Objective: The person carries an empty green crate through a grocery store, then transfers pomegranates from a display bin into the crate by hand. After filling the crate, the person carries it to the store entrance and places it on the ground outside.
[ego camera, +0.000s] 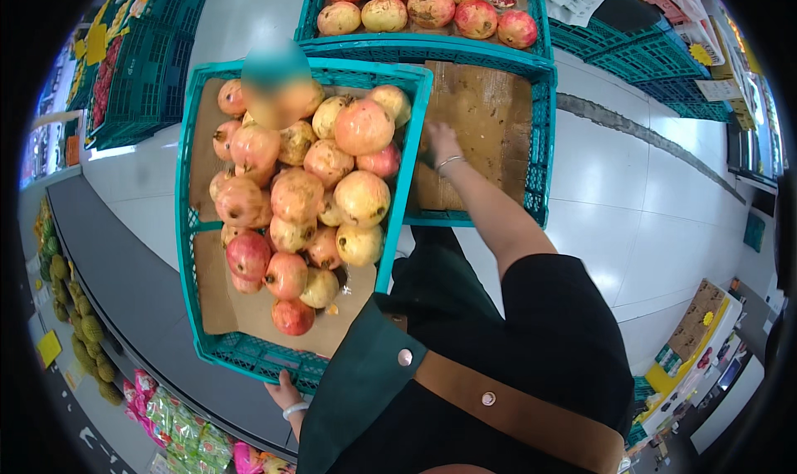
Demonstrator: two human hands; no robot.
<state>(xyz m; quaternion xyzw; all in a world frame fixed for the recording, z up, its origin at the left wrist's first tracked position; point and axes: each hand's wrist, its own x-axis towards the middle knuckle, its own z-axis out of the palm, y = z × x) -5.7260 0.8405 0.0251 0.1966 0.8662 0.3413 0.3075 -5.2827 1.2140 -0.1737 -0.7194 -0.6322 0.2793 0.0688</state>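
Observation:
A green plastic crate [418, 119] full of pomegranates [292, 194] on cardboard is tilted in front of me. At its near end my left hand [285, 392] grips the lower rim, a light band on the wrist. My right hand [439, 143], with a bracelet, is beside the crate's right wall, over a second green crate [540, 131] lined with bare brown cardboard [489, 138]. Its fingers are partly hidden, and whether they hold anything cannot be seen. A blurred patch covers part of the crate's far end.
Another crate [429, 41] of pomegranates adjoins at the far side. Stacked green crates stand at the left [149, 69] and right [629, 44]. Durians [90, 331] and bagged goods [187, 424] lie beyond a grey ledge [124, 256] at lower left. A pale tiled floor [598, 225] shows between them.

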